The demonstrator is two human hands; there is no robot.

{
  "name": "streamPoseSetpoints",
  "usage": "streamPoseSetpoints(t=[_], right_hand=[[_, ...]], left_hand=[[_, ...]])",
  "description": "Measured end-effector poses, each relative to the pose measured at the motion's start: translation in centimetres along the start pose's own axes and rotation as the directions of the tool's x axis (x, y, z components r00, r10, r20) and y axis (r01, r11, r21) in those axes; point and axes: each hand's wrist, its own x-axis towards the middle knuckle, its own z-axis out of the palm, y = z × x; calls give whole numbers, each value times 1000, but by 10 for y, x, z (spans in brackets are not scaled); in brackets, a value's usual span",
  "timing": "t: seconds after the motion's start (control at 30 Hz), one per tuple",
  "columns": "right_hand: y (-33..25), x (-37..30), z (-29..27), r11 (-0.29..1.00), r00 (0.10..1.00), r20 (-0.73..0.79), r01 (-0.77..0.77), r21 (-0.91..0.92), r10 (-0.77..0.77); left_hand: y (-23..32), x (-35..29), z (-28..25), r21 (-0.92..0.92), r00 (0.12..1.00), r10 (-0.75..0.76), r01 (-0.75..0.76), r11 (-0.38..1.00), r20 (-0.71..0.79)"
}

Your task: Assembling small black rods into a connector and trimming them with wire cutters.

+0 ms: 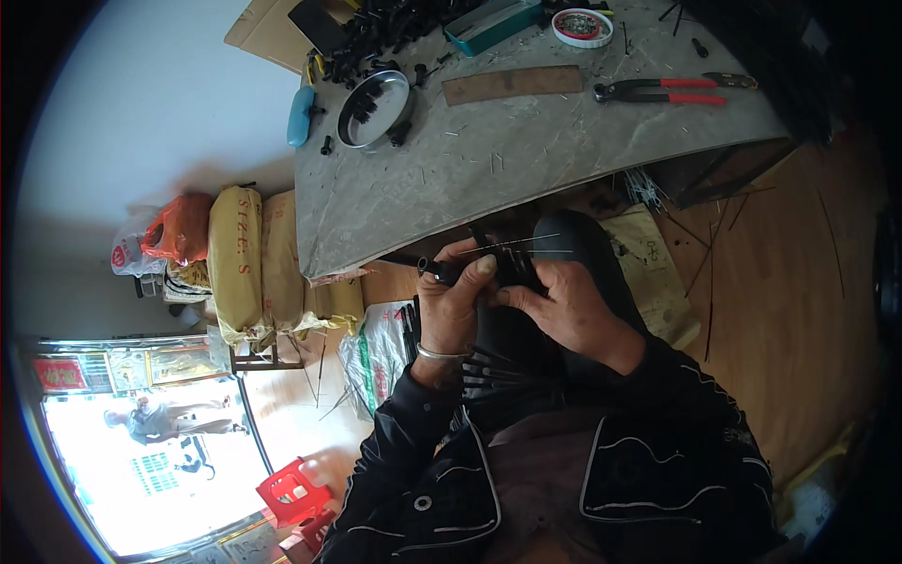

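Above my lap, near the table's front edge, my two hands work close together. My left hand (453, 305) is closed around a black tubular piece (438, 272) whose hollow round end points left. My right hand (581, 308) has its thumb and fingers pinched on dark slim strips (517, 271) beside the left thumb. Thin straight metal wires (545, 236) stick out to the right above the right fingers. Several black rods (498, 371) fan out below the hands, over my lap. Where the strips meet the tube is hidden by my fingers.
On the grey table (404, 202) are a round metal dish (387, 127) with black pieces, red-handled pincers (658, 91), a flat brown bar (512, 85), a teal tray (493, 23) and a pile of black parts (376, 42). Yellow sacks (235, 258) stand left; a red stool (293, 491) is lower left.
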Motion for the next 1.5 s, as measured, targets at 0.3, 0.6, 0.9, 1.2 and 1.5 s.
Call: streamPoseSetpoints(t=[0.3, 0.6, 0.9, 1.2, 1.5], right_hand=[[22, 2, 3, 816, 964, 174, -261, 516, 199], [30, 4, -9, 670, 852, 409, -515, 535, 328], [18, -6, -3, 780, 911, 311, -398, 483, 272], [-17, -6, 9, 691, 980, 106, -196, 695, 171], [-20, -5, 20, 731, 985, 50, -154, 665, 163]], left_hand=[[-4, -2, 0, -127, 993, -85, 95, 987, 85], [-10, -7, -5, -195, 985, -94, 121, 973, 143], [-6, -15, 2, -177, 989, -51, 75, 981, 137], [3, -14, -2, -103, 989, -21, 37, 994, 145], [14, -2, -10, 131, 990, 84, -98, 986, 113]])
